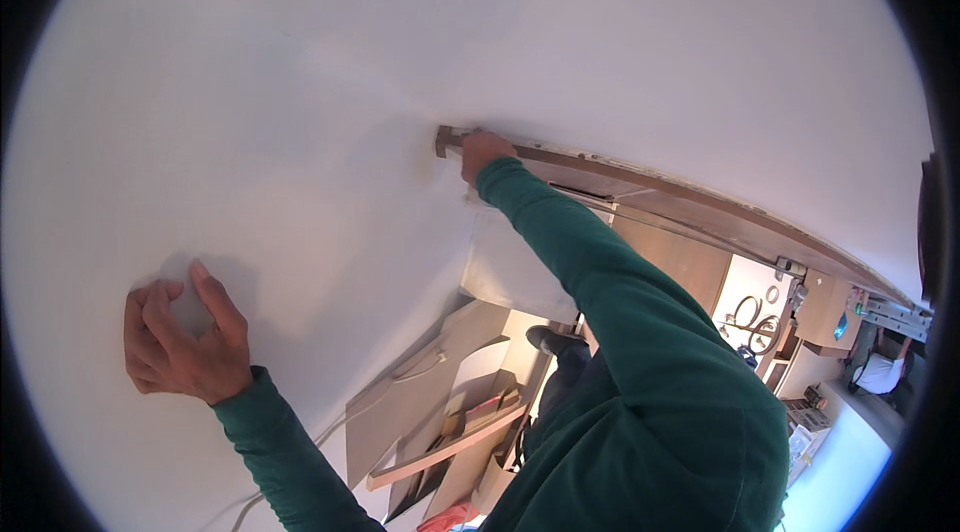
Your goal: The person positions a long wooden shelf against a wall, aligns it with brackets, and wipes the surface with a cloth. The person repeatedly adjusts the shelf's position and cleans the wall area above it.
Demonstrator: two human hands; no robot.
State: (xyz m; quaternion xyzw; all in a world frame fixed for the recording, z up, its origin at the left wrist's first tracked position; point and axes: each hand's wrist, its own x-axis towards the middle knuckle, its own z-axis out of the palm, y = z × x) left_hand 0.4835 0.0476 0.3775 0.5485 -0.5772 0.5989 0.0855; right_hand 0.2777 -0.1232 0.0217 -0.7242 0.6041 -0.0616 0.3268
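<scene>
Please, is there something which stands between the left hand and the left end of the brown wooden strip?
Nothing visible stands between the left hand and that end of the brown wooden strip; only white wall shows there. The right hand is just beyond, covering part of the strip.

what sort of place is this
Probably a workshop or storeroom, though I can't be sure: flat boards and a wooden bar are stacked beside the white wall, and dark loops hang farther back at the right.
</scene>
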